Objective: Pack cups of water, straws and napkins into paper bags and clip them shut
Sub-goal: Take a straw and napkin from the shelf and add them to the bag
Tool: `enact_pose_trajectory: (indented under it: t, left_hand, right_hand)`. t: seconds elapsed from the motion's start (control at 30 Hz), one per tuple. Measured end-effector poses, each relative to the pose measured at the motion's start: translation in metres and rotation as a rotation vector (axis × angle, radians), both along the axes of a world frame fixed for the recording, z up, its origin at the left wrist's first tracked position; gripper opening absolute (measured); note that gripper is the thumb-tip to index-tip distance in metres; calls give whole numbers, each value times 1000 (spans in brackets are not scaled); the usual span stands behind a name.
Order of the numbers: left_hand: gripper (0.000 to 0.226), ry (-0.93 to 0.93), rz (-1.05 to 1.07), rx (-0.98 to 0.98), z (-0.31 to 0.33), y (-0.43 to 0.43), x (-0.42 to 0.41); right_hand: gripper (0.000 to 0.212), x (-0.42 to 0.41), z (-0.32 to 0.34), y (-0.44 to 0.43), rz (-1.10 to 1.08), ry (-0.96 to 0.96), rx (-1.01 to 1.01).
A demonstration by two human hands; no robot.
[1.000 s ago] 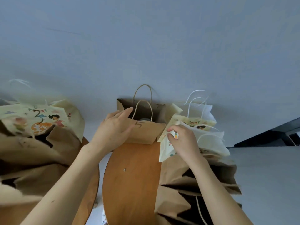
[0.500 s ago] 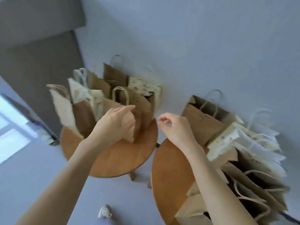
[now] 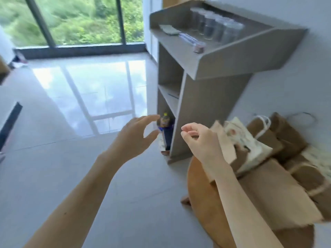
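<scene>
The left hand (image 3: 133, 138) floats in the air over pale floor tiles, fingers straight and spread, holding nothing. Just beside it, the right hand (image 3: 201, 140) is raised with its fingers curled inward; nothing shows between them. Directly behind the right hand, a heap of paper bags (image 3: 275, 192) crowds a round wooden table (image 3: 202, 199). They lean and lie at mixed angles, so no single direction holds; a printed cream bag (image 3: 250, 144) tilts with its upper edge towards the hand. The bags look light, thin and easily creased, best taken by the twisted handles or the top edge. Beyond the hands stands a grey stand (image 3: 202, 111). On its top, well apart from the bags, a row of clear cups (image 3: 216, 27) stands upright, long axis vertical, mouths probably upward, though blurred. Filled, they would likely be thin-walled and spillable, so grip around the body and keep them level.
</scene>
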State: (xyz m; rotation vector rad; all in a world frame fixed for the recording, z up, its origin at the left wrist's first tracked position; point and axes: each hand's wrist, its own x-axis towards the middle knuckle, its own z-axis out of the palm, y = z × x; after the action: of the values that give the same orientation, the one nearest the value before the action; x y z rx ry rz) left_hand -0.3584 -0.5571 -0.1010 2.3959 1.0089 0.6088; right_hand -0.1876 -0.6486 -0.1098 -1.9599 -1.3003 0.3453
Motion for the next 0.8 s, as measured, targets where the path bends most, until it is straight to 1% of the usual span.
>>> enact_pose_trajectory:
  t: [0.1,0.23,0.4,0.5,0.6,0.8]
  left_hand:
    - [41,-6,30,-41,1,55,-12]
    - [41,-17,33,-78,-3,133,0]
    - [42,7,6,-73,-7,246,37]
    - [42,-1,19,-79,3,316,60]
    - [42,-19,36,-71,16,381,81]
    - [41,-12,19,-71,19,494,118]
  right_hand:
    - [15,-10,0,65,35,3,42]
    - [19,-3,-1,146,13,28,73]
    - [25,31,-8,259,14,13,90]
    - [26,50,-3,329,29,30,78]
    - [26,72,9,396,56,-11,83]
    - [25,110,20,500,32,-62,71]
